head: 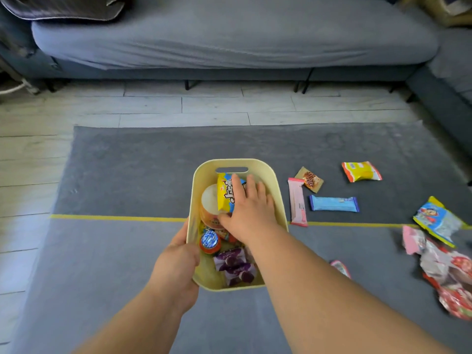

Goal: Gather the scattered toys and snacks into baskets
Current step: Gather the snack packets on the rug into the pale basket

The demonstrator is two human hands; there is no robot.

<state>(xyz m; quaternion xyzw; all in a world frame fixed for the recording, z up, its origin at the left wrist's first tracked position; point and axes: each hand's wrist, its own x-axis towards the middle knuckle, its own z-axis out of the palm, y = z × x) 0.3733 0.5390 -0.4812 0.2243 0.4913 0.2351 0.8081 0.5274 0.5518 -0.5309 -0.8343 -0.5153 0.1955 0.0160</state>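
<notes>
A pale yellow basket [265, 172] stands on the grey mat, its left rim gripped by my left hand [178, 256]. Inside the basket my right hand [249, 208] rests on a yellow and blue snack bag [226, 194], fingers around it. Beneath lie an orange cup with a white lid [209, 200], a small red tub with a blue lid [209, 241] and purple packets [235, 267]. To the right on the mat lie a pink bar [297, 201], a blue bar [333, 203], a small tan packet [310, 179] and a yellow-orange packet [360, 171].
More wrappers lie at the far right: a blue-yellow bag [436, 219], a pink packet [413, 240], a red and white bag [452, 279] and a small packet [341, 268] by my right forearm. A grey sofa [229, 39] runs along the back and right. Yellow tape [115, 217] crosses the mat.
</notes>
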